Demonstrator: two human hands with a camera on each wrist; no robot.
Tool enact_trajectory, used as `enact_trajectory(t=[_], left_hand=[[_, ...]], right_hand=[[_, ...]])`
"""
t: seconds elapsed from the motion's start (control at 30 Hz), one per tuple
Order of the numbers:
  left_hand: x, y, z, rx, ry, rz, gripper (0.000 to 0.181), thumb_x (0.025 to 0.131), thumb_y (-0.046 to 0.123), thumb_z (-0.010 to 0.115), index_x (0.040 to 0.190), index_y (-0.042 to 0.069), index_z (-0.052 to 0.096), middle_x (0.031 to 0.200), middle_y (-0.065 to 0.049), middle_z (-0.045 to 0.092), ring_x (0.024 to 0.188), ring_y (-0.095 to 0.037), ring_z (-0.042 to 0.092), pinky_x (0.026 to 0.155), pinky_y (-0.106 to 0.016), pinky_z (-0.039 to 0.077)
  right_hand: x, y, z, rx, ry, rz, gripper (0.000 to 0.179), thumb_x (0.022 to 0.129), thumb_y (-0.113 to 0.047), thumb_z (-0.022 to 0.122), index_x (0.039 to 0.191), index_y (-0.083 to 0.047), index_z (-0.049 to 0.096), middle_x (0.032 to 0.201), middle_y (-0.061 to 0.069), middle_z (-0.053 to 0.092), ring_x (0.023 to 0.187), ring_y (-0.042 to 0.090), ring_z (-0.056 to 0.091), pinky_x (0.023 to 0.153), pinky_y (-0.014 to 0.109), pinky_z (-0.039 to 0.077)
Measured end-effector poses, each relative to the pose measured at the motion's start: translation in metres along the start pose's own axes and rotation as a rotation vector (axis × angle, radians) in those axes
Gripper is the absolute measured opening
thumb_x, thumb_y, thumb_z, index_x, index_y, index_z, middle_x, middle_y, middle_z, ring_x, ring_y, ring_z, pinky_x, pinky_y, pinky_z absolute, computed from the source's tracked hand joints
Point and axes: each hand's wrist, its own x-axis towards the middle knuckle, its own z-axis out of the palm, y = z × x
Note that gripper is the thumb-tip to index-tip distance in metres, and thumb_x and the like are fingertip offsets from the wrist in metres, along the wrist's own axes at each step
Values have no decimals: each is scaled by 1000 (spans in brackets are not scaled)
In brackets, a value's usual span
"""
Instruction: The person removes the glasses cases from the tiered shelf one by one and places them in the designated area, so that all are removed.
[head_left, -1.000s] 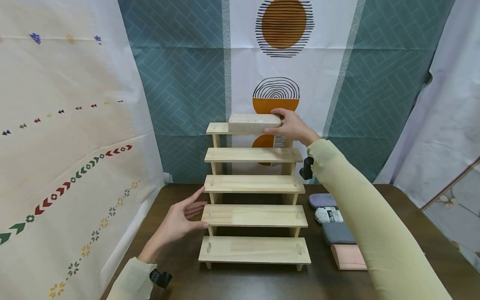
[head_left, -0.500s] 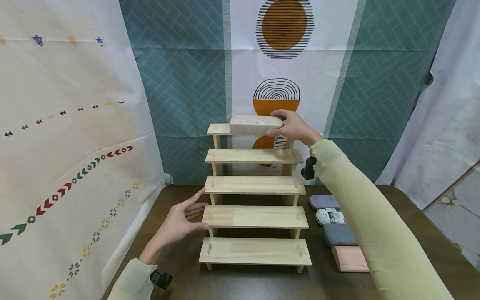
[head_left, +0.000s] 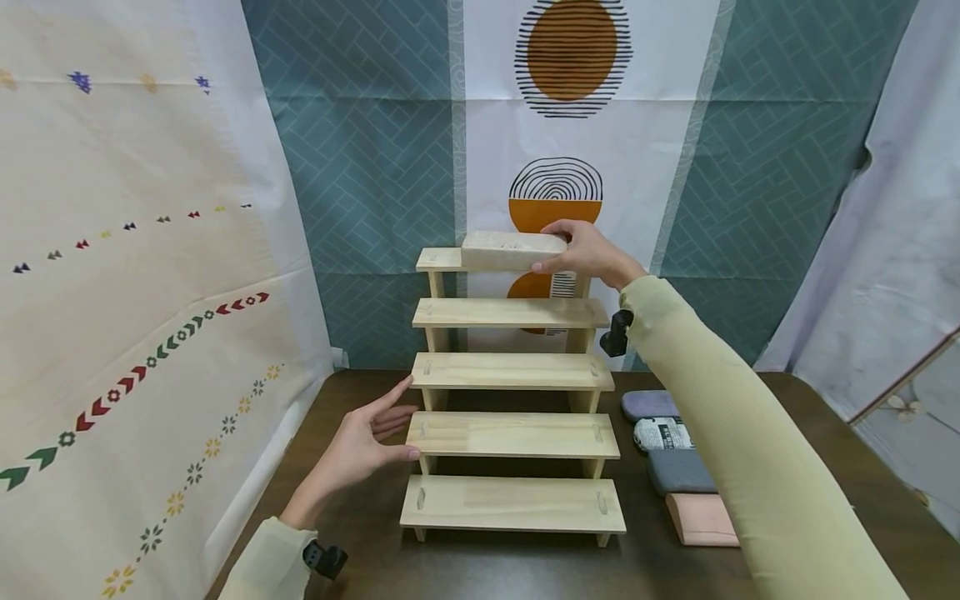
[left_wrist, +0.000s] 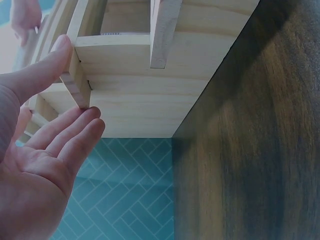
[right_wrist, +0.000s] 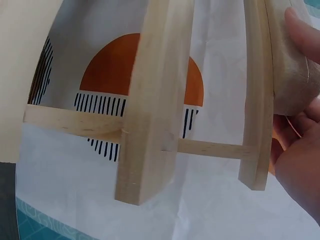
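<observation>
A pale wooden stepped stand [head_left: 513, 372] rises in the middle of the table. My right hand [head_left: 588, 254] grips the right end of a cream, rounded-corner glasses case [head_left: 510, 250], thumb in front and fingers behind. In the right wrist view, this case [right_wrist: 292, 60] lies along the top shelf, right against the board. Lower down, my left hand [head_left: 360, 442] holds the stand's left side. In the left wrist view, its thumb [left_wrist: 62, 45] is at one edge of a shelf board and its fingertips [left_wrist: 92, 114] are at the opposite edge.
Right of the stand, a purple case [head_left: 648, 404], a newsprint-patterned case [head_left: 662, 434], a grey case [head_left: 678, 472] and a pink case [head_left: 701, 519] lie in a column on the dark table [head_left: 517, 575]. Patterned cloths hang behind and at both sides.
The head view shifts slightly. Both hands, the stand and the cream glasses case keep nearly the same places, the case still in my right hand on the top shelf.
</observation>
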Motion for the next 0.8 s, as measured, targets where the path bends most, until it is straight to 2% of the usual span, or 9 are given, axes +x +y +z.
enact_trajectory(t=[0.4,0.8], left_hand=[[0,0,1,2,0,5,106,77,9,96,165,29,40,146,-21,59,130,-37,62,104,-47,53],[-1,0,0,-4,-3,24,107,76,8,96,165,28,40,147,-22,59,130,-38,62,104,-55,52]], right_hand=[[-17,2,6,74,85,-41,69,88,-18,87,146,-2,55,137,16,57,117,33,53,104,45,47],[-46,4,10,144,96,-111,67,86,-15,89,144,-3,57,137,16,57,117,34,53,101,45,47]])
